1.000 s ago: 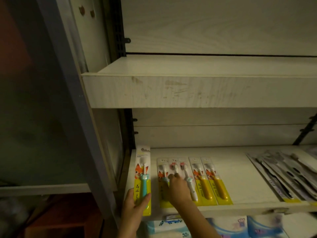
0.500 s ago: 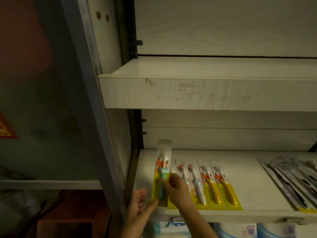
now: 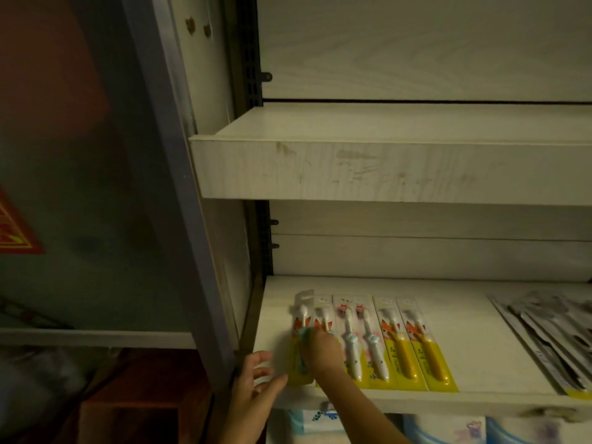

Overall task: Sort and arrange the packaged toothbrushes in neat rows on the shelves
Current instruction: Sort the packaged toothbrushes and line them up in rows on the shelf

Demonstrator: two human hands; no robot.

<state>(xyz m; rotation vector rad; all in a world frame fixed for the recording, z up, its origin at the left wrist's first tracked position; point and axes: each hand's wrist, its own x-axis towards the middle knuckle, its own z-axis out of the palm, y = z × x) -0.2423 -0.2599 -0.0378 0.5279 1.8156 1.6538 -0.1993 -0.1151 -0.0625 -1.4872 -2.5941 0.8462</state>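
Observation:
A row of packaged children's toothbrushes [image 3: 397,344] lies on the lower white shelf [image 3: 480,315], white-handled packs on the left and yellow-handled ones on the right. At the row's left end a pack with a teal-handled toothbrush [image 3: 300,315] is tilted slightly against the shelf. My right hand [image 3: 323,349] pinches it around the handle and covers its middle and part of the pack beside it. My left hand [image 3: 256,382] hovers at the shelf's front left corner, fingers spread, the thumb close to the pack's bottom edge.
Several grey toothbrush packs [image 3: 551,334] fan out at the shelf's right end. An upper white shelf [image 3: 384,168] juts out overhead. A grey door frame [image 3: 179,219] stands at the left. Blue and white soft packages [image 3: 320,421] sit below the shelf.
The teal pack passed from my left hand to my right and moved down to the left end of the row. My left hand let go and opened. The view shifted left.

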